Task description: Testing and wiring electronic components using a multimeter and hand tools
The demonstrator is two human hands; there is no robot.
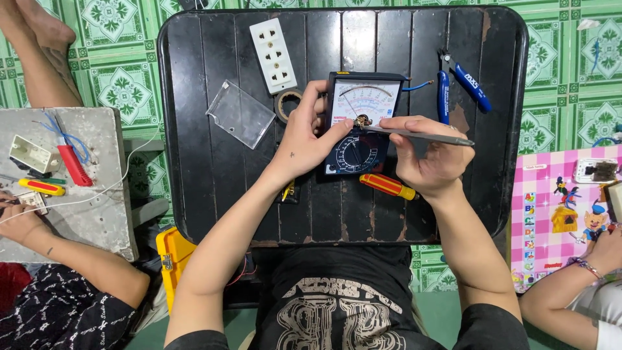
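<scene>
Multimeter [360, 126] steadied by my left hand [304, 139]; my right hand [424, 155] pinches tweezers [418, 135], tip at its centre screw, so I keep pressure light and straight.

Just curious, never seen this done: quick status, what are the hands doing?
Left hand steadies the analog meter. Right hand holds thin tweezers, tips at the meter's middle. Red-yellow screwdriver and blue cutters lie close by.

Bright, even overhead light; soft shadows; sharp focus; slight bending at the edges.
</scene>
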